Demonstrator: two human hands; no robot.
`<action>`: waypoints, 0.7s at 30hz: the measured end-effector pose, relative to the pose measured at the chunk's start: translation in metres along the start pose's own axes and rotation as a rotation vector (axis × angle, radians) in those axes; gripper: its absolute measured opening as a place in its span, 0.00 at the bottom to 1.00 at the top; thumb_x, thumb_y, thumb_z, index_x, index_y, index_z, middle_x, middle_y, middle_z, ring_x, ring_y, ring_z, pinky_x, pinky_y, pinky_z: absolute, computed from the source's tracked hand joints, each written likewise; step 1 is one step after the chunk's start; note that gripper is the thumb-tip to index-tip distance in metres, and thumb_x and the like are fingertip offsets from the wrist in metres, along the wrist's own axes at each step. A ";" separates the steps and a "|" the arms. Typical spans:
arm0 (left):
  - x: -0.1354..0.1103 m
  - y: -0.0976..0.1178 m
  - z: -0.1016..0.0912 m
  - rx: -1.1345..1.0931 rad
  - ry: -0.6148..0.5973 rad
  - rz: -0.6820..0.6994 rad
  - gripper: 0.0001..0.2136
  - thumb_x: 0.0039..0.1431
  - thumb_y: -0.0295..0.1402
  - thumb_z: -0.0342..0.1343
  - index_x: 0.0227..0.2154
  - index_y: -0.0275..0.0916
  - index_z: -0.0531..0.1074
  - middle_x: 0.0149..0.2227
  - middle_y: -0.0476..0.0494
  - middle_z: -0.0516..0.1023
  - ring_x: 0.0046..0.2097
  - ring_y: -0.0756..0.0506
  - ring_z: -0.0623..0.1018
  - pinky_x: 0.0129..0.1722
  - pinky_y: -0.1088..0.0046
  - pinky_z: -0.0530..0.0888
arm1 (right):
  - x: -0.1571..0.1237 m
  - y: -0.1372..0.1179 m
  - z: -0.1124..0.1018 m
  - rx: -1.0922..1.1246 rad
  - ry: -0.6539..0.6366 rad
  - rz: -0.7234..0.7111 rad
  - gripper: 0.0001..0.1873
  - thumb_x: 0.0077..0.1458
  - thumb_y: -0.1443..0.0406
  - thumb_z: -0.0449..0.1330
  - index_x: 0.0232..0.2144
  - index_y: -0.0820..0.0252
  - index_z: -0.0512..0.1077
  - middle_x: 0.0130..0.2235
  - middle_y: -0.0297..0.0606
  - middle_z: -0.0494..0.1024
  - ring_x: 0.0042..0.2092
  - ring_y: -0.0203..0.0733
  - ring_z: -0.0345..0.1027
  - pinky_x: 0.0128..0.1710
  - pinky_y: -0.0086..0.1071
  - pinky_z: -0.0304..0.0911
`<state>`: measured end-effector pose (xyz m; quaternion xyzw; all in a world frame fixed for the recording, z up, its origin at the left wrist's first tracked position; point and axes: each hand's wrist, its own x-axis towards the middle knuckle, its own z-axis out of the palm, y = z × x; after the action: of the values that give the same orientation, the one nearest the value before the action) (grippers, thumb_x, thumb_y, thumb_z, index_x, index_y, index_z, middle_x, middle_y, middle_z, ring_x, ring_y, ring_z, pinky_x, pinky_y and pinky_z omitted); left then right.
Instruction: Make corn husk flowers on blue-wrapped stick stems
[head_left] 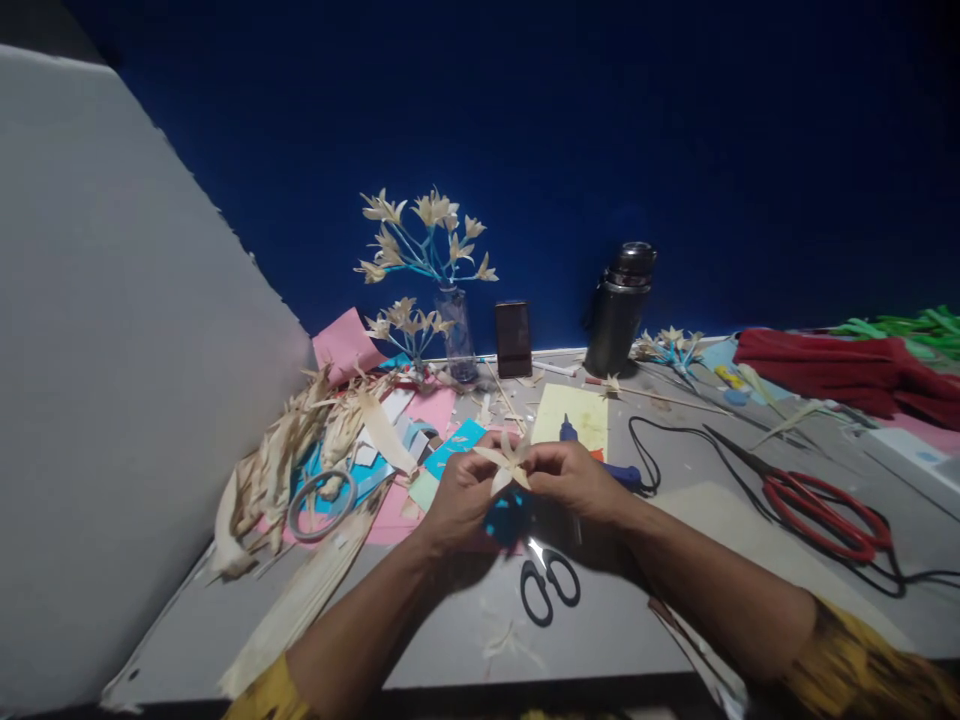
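My left hand [459, 492] and my right hand [576, 478] meet over the middle of the table. Between them is a cream husk flower [507, 466] with pointed petals spread out. Fingers of both hands are closed on its petals from either side. A piece of blue paper [504, 518] shows just below the flower. Nearer me lie scissors with black handles [550, 590], their blades partly in shadow. Beside my right hand is a blue glue gun [621, 474], partly hidden by that hand, near a yellow paper [551, 405].
Dried husks [270, 470], coloured papers and a tape roll [294, 515] are heaped at left. Husk flowers stand in a clear bottle [457, 335] near a phone [514, 340] and a dark flask [619, 312]. Red-handled shears [825, 515], a black cord and red cloth [832, 365] lie right.
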<state>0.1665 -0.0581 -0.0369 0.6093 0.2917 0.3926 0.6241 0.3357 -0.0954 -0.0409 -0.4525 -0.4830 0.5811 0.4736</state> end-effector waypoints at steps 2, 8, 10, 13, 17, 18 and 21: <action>0.000 -0.003 0.000 -0.013 0.007 -0.036 0.12 0.47 0.42 0.69 0.28 0.38 0.82 0.39 0.38 0.77 0.42 0.41 0.75 0.40 0.67 0.74 | 0.001 0.003 0.000 0.042 0.006 0.006 0.13 0.41 0.58 0.72 0.24 0.63 0.78 0.26 0.33 0.76 0.30 0.36 0.66 0.34 0.31 0.59; 0.002 -0.007 0.004 -0.125 0.018 -0.070 0.10 0.48 0.39 0.69 0.32 0.41 0.82 0.37 0.41 0.79 0.46 0.38 0.76 0.48 0.59 0.73 | 0.004 0.016 0.005 0.111 0.119 -0.010 0.17 0.37 0.56 0.75 0.24 0.64 0.80 0.26 0.35 0.76 0.30 0.37 0.66 0.33 0.32 0.60; 0.002 -0.009 0.006 -0.173 0.083 -0.111 0.11 0.46 0.38 0.70 0.33 0.41 0.81 0.35 0.42 0.79 0.41 0.41 0.77 0.43 0.61 0.75 | 0.005 0.018 0.008 0.149 0.157 -0.005 0.18 0.36 0.55 0.76 0.25 0.64 0.81 0.27 0.36 0.77 0.30 0.38 0.67 0.32 0.32 0.61; 0.003 -0.014 0.006 -0.155 0.215 -0.118 0.10 0.43 0.35 0.71 0.29 0.39 0.79 0.31 0.45 0.77 0.33 0.46 0.75 0.35 0.69 0.73 | 0.006 0.019 0.012 0.172 0.204 -0.017 0.19 0.37 0.54 0.76 0.25 0.63 0.81 0.26 0.36 0.76 0.29 0.37 0.66 0.30 0.31 0.60; 0.004 -0.019 0.004 -0.054 0.301 -0.052 0.06 0.43 0.32 0.69 0.22 0.39 0.77 0.28 0.48 0.74 0.32 0.48 0.73 0.33 0.72 0.71 | 0.009 0.022 0.012 0.070 0.229 -0.060 0.18 0.36 0.54 0.76 0.21 0.63 0.80 0.24 0.36 0.75 0.28 0.37 0.64 0.29 0.31 0.60; 0.004 -0.019 0.004 -0.030 0.305 -0.044 0.06 0.43 0.31 0.69 0.21 0.39 0.77 0.28 0.48 0.74 0.32 0.48 0.73 0.33 0.72 0.71 | 0.010 0.022 0.011 0.046 0.229 -0.062 0.17 0.36 0.55 0.75 0.20 0.63 0.79 0.24 0.36 0.75 0.28 0.37 0.64 0.29 0.31 0.60; 0.004 -0.016 0.007 0.018 0.292 -0.027 0.04 0.44 0.30 0.66 0.20 0.39 0.77 0.29 0.46 0.75 0.34 0.46 0.74 0.34 0.72 0.72 | 0.011 0.022 0.010 0.017 0.207 -0.054 0.16 0.40 0.56 0.73 0.21 0.64 0.79 0.24 0.35 0.75 0.28 0.36 0.63 0.29 0.30 0.58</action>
<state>0.1762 -0.0576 -0.0520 0.5472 0.3911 0.4660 0.5748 0.3219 -0.0881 -0.0626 -0.4930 -0.4388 0.5220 0.5403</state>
